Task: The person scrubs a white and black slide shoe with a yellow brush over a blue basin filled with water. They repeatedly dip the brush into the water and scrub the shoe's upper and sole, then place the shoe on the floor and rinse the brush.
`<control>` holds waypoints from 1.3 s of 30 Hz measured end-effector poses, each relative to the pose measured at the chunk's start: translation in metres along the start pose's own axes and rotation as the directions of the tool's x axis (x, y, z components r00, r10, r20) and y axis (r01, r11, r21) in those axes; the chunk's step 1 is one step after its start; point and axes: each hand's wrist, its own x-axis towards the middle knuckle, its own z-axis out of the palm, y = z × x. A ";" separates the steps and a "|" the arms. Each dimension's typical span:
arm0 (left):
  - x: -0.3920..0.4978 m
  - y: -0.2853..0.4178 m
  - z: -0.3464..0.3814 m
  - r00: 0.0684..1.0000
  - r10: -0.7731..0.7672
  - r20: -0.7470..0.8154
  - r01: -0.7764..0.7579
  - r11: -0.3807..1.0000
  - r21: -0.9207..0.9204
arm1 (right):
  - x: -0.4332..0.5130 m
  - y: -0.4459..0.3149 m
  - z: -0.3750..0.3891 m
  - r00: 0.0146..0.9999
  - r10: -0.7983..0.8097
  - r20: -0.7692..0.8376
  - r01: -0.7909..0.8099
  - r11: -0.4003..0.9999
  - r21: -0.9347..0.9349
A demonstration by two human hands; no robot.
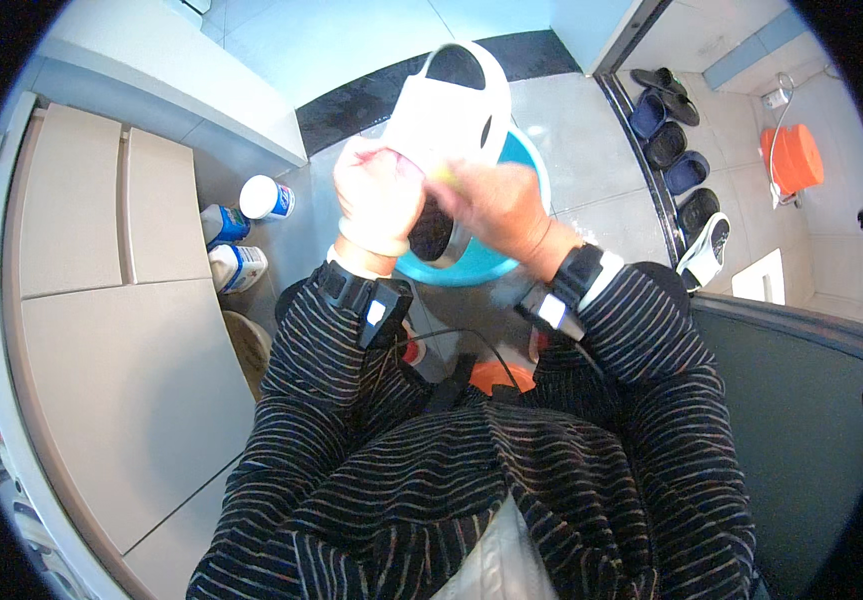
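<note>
A white slide sandal [439, 112] with a dark insole is held up over a light-blue plastic basin [532, 154]. My left hand [379, 199] grips the sandal by its left edge. My right hand [502, 206] is closed against the middle of the sandal, blurred, with a small yellow object [445, 177] at its fingertips. What that object is cannot be made out, as the fingers cover most of it. The sandal and both hands hide much of the basin's inside.
Several slippers [665, 146] and another white slide [704, 253] line the doorway track at right. An orange bucket [795, 159] stands beyond. At left are a white tub [266, 197], bottles [238, 268] and a cabinet [123, 390]. Something orange [502, 376] sits between my legs.
</note>
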 end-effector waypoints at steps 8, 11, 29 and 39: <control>0.017 -0.017 -0.006 0.993 0.001 -0.120 -0.021 0.986 -0.163 | 0.010 0.038 -0.012 0.898 0.349 -0.269 -0.337 0.937 0.089; 0.013 -0.009 -0.009 0.984 0.153 -0.087 -0.140 0.980 0.140 | 0.005 0.026 -0.012 0.934 0.278 -0.223 -0.282 0.959 0.016; 0.015 -0.009 -0.037 0.911 -0.399 0.107 0.304 0.472 -0.827 | -0.104 0.157 -0.156 0.348 0.914 -0.209 -0.793 0.406 0.455; 0.032 -0.008 -0.058 0.845 -0.456 0.277 0.510 0.535 -0.674 | -0.497 0.135 -0.094 -0.583 0.784 0.211 -0.676 -0.613 0.409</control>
